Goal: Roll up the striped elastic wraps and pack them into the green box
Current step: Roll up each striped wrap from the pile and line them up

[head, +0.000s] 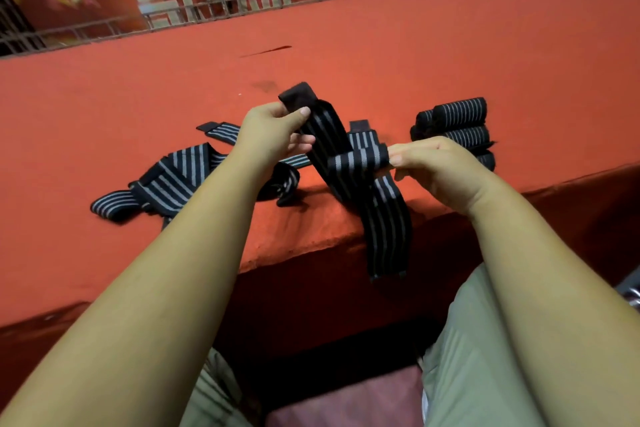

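Red ledge (346, 45), striped wrap (388, 218) overhanging front edge

Both forearms are stretched forward; a striped wrap (323, 130) is pinched by the left hand (273, 130), and its folded part is gripped by the right hand (436, 166).

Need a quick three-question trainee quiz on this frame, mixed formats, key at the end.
1. True or false: a green box stands on the table.
2. The rolled wraps lie: A) on the person's lap, B) on the table beyond the right hand, C) on the floor.
3. Fill in: the left hand pinches the striped wrap by its plain ____ end.
Key: 1 false; 2 B; 3 black.
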Tool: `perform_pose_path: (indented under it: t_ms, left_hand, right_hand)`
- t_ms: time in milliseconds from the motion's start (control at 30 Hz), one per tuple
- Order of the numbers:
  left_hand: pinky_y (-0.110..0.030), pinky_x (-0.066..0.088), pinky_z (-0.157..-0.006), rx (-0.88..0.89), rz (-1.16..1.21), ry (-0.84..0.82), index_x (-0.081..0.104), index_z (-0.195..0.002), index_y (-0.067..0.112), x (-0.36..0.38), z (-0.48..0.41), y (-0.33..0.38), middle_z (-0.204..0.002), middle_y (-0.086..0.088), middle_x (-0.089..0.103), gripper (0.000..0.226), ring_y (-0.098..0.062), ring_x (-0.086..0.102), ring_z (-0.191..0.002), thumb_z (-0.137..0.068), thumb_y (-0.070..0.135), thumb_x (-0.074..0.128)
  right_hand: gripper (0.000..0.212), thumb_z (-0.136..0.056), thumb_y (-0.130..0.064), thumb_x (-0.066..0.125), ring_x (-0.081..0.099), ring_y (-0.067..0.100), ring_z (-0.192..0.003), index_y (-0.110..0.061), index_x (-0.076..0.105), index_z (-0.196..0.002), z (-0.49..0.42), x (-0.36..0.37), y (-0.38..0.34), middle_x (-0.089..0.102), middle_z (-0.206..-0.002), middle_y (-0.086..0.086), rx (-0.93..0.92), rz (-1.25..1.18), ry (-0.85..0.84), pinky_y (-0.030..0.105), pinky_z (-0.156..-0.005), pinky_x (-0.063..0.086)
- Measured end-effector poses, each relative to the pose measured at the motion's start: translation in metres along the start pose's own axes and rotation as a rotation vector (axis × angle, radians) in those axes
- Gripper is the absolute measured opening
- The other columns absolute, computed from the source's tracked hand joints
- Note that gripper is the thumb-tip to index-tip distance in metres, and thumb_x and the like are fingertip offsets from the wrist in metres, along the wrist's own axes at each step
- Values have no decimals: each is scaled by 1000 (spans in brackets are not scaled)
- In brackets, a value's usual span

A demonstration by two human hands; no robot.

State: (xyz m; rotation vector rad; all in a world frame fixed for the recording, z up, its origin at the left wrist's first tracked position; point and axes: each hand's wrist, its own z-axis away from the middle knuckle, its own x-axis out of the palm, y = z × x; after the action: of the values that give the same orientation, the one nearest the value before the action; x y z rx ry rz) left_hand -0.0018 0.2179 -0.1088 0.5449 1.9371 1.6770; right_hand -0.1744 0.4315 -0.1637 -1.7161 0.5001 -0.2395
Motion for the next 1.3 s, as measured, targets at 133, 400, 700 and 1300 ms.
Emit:
perform_pose_path:
  t_ms: [133,400,700,1300]
  left_hand:
    - [-29,65,-70,69,69,11,70,-105,6,2,-2,14,-96,-10,77,10,-19,77,-71,-105,16,71]
    - [-29,63,-71,92,136,81,64,-112,4,-3,-11,25,-111,-14,68,20,-20,77,-76,-103,19,75]
    - [-29,64,-75,57,201,89,64,-122,3,5,-8,16,-119,-14,66,27,-19,78,-80,-102,17,76]
    - [-35,66,-85,-10,280,20,57,-108,0,57,-46,-33,-113,-21,58,4,-28,82,-96,-108,-4,57]
  right_hand:
    - [32,-91,-32,72,69,31,-103,-4,85,-96,0,3,0,79,-107,23,5,-40,-44,61,-107,51]
    - [46,-100,-63,64,72,2,-117,-24,88,-96,7,8,-11,83,-106,-10,126,269,-49,42,-124,36]
    - [37,-98,-45,72,71,11,-94,-24,85,-70,0,8,1,78,-90,-6,150,538,-78,39,-104,48]
    - [25,-89,-34,86,61,18,-56,-20,66,-95,-5,1,21,68,-65,-8,269,560,-85,40,-69,52]
